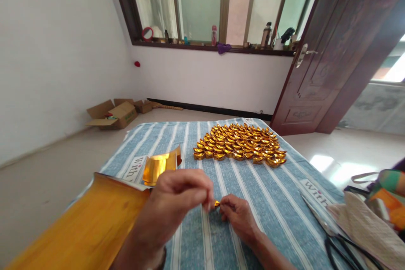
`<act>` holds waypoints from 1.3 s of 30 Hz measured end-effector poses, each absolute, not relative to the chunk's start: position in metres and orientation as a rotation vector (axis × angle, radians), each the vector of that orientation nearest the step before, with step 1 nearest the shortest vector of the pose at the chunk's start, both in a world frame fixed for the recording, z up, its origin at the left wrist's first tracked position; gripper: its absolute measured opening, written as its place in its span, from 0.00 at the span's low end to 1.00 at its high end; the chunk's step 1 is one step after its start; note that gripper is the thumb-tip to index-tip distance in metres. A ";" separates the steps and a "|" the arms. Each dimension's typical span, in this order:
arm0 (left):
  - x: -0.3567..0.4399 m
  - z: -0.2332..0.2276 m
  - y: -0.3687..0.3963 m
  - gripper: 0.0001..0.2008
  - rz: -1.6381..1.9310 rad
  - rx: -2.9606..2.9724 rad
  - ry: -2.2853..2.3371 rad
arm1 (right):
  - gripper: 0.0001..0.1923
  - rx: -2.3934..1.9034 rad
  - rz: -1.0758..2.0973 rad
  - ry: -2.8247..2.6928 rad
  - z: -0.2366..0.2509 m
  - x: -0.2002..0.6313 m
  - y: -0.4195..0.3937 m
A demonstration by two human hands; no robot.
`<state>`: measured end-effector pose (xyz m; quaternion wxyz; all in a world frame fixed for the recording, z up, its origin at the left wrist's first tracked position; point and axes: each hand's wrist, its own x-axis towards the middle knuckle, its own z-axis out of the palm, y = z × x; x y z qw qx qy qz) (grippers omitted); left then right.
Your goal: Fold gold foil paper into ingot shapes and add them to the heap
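- So, nearest the camera, both hands meet over the striped cloth [278,202] covering the counter. The left hand [177,196] comes in from the lower left, the right hand [238,215] from the lower right.
- Between them is a tiny gold foil piece [217,204], pinched at both ends. The left fingertips close on its left end, the right fingertips on its right end. Both hands are nearly closed, fingers curled in tight on the foil, nothing else in them.
- The foil's long axis runs pretty much left to right, straight across from one hand to the other. Neither hand is clearly nearer; it sits right in the gap, touching both.
- Just beyond the left hand lies a loose stack of gold foil sheets [158,166], curling up at the edges, sitting on the far edge of a yellow-orange board [85,228] that takes up the near-left corner.
- At the near right, dark scissors [340,242] lie on the cloth beside a beige cloth bag [367,228].
- Further out, toward the far end of the counter, is a big neat cluster of folded gold ingots [240,143], well apart from the hands and a bit to the right.
- Past all that: an open cardboard box [115,114] on the floor by the wall, a window sill [202,45] with bottles, and a dark wooden door [335,50] standing open.
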<state>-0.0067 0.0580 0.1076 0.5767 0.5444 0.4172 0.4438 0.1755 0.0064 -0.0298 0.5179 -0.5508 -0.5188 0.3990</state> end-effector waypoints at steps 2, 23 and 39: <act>0.009 0.093 0.078 0.05 0.986 1.516 1.043 | 0.05 -1.317 0.971 -1.246 -0.032 0.176 0.006; 0.023 -0.040 0.147 0.14 1.275 1.922 1.625 | 0.10 -1.485 0.714 -1.564 -0.003 0.191 0.063; 0.025 -0.040 0.143 0.15 1.334 1.885 1.602 | 0.11 -1.494 0.436 -1.763 -0.011 0.165 0.169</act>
